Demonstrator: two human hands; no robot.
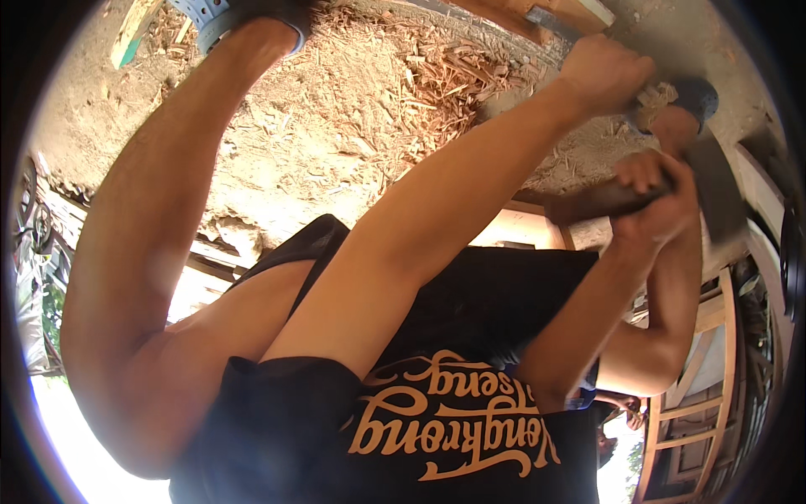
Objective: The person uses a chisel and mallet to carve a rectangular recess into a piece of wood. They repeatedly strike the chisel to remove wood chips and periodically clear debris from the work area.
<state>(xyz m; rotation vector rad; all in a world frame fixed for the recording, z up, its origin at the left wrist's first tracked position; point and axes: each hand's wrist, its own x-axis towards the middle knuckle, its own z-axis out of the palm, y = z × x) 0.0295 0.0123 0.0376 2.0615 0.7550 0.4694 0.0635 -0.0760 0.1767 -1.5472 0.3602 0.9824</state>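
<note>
Two fists, both up toward the upper right. The right hand [653, 208] is wrapped round a dark tool [594, 202] — motion-blurred, butt end poking out left, broad dark end on the right, so I can't tell exactly what kind. The left hand [603, 74] is closed on a grey metal bar [552, 23] that points at the wooden piece [504, 17] by the top edge. Wood chips [453, 80] litter the dirt — blue shoe [703, 94] near the left fist.

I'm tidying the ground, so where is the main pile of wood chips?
In the head view, the main pile of wood chips lies on the dirt ground at the upper middle, just left of the left hand.
</note>
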